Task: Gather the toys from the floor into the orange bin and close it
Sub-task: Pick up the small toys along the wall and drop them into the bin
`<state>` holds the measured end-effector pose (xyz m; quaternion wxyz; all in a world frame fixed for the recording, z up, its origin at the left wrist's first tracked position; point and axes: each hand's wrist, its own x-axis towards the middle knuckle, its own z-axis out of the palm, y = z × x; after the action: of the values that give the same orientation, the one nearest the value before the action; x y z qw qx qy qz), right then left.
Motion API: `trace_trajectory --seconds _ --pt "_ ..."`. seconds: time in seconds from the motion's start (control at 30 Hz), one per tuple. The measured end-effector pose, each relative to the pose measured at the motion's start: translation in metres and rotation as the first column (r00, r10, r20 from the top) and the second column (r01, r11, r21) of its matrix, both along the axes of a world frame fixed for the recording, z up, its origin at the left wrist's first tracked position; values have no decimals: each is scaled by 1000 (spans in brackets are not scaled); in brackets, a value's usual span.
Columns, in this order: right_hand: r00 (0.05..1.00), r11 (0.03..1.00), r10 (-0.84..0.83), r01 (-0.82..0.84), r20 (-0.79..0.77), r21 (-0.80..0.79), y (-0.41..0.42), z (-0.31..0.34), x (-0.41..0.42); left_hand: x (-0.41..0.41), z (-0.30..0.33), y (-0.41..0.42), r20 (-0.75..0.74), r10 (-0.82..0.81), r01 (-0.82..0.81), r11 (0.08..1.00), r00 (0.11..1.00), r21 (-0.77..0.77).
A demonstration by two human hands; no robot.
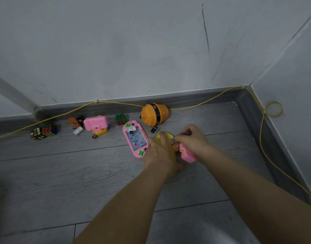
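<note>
Far left on the floor (80, 164), two cubes (43, 132) sit touching each other just out from the skirting, where the yellow cable (72, 110) droops along the wall. They lie well apart from my hands, so I judge they will be among the last I gather. Next comes a small heap: an orange spinner (75, 122), a white block (78, 130) and a pink camera (96, 123) resting on a yellow piece (101, 132). It sits piled rather than spread, which should let me scoop it in few grabs.

A third, smaller cube (120, 119) stands alone near the wall. The pink water game (135, 139) lies flat, screen up, its near end just beside my left wrist. Behind it the orange bin (154, 114) lies tipped on its side against the skirting. I cannot tell from here whether it is open or shut. A small black wheeled bit (154, 129) lies just in front of it.

My left hand (160, 152) curls its grip over a yellow toy (166, 138), fingers wrapped across the top. I seem to be steadying it while the other hand works. My right hand (191, 140) is clamped round a pink toy (187, 154), with a small orange part (176, 145) showing between the two hands. The toys meet there, so I take it I am bunching them to carry both at once to the bin, which is close enough to reach without shifting.
</note>
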<state>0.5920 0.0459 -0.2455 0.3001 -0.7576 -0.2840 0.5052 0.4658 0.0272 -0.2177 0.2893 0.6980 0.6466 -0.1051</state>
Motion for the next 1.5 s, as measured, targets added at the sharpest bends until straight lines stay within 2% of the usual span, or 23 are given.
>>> trace_trajectory --seconds 0.1,0.17,0.27,0.53,0.7,0.8,0.97,1.07,1.2,1.37,1.5 --pt "998 995 28 -32 -51 -94 -2 9 -12 -8 -1 -6 -71 -124 128 990 990 53" --pt "996 992 31 -41 -88 -117 -3 10 -16 -17 -4 -9 -99 -142 146 989 985 34" --pt "991 993 35 -50 -127 -111 -7 9 -21 -33 -6 -13 -148 -154 156 988 977 -1" --pt "986 986 101 -117 -132 -120 -16 16 -36 -56 -1 -23 -276 -263 293 954 924 70" --pt "972 967 201 -217 -120 -133 -18 33 -62 -90 5 -30 -317 -277 302 953 907 34" --pt "959 962 231 -250 -163 -107 -18 50 -83 -121 16 -38 -327 -300 329 944 896 35" --pt "909 933 357 -358 -214 34 -4 102 -152 -201 73 -39 -293 -222 280 944 930 174" --pt "852 852 514 -495 -97 168 4 155 -226 -268 121 -39 -289 -110 201 929 951 311" --pt "770 741 635 -584 -64 332 4 223 -348 -368 180 -50 -284 89 52 889 955 455" --pt "671 607 739 -625 -61 490 -32 280 -490 -509 237 -89 -250 376 -199 825 892 529" --pt "648 577 759 -624 -64 527 -68 296 -564 -589 250 -122 -131 561 -434 749 817 501"
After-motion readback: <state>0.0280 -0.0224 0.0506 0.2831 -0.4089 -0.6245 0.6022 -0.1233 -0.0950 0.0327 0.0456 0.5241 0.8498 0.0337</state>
